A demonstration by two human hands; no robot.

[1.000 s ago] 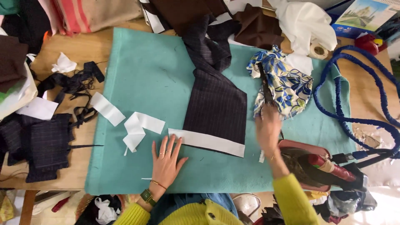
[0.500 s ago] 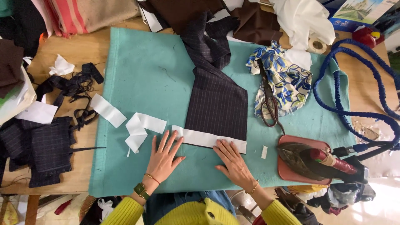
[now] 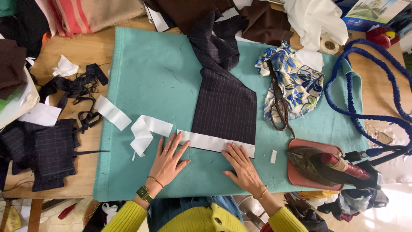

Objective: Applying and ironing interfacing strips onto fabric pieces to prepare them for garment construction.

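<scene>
Teal mat on the surface carries the dark checked fabric, white strip already laid along its near edge, your left hand and right hand flat, fingers spread, holding nothing, iron unused beside.

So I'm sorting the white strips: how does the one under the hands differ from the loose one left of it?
The white strip under the hands lies flat and straight along the lower edge of the dark pinstriped fabric; the loose white strip is folded over itself, apart from that fabric. The left hand and right hand touch the first with their fingertips; nothing touches the second. Both are white and rest on the teal mat.
</scene>
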